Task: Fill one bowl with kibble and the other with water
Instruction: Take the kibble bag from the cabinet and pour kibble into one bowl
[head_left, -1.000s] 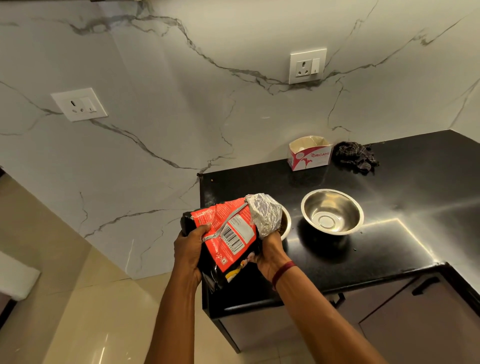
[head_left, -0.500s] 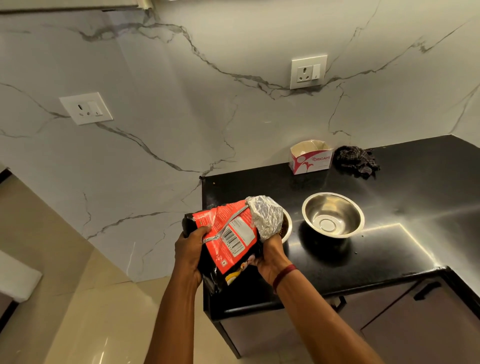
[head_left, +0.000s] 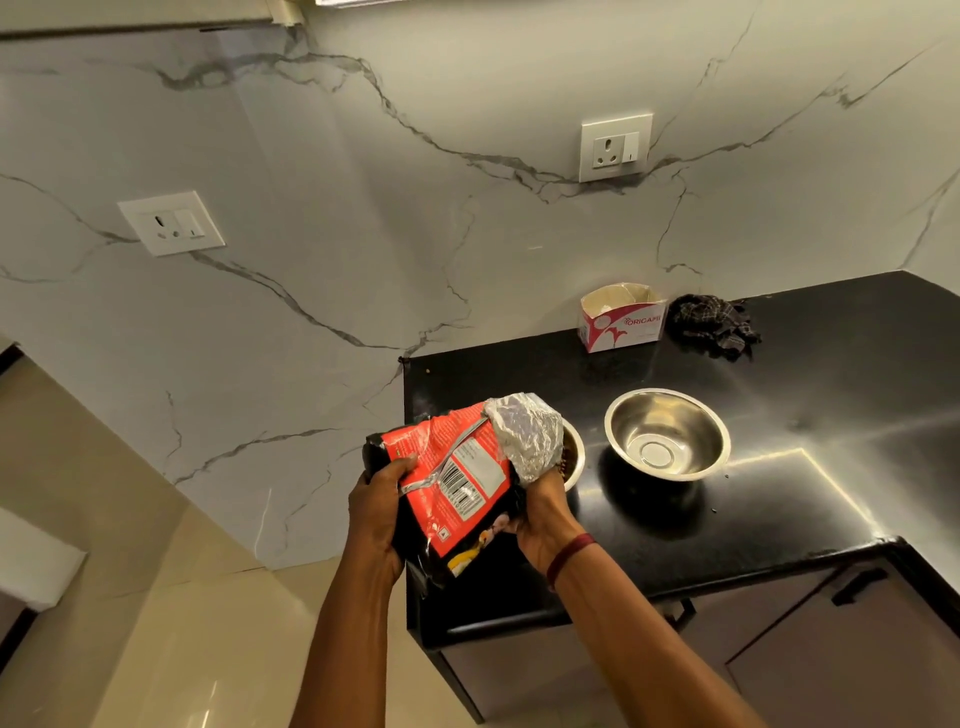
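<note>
The black counter ran along the marble wall, which carried two sockets. I held the red and black kibble bag tilted over the counter's left end, its silver open end folded down over the near bowl. My left hand gripped the bag's lower left edge, and my right hand clasped it from below, near the mouth. Brown kibble showed inside the near bowl, mostly hidden by the bag. Just beside it to the right sat the second bowl, steel and empty. At the wall stood a small box, with a dark cloth beside it.
</note>
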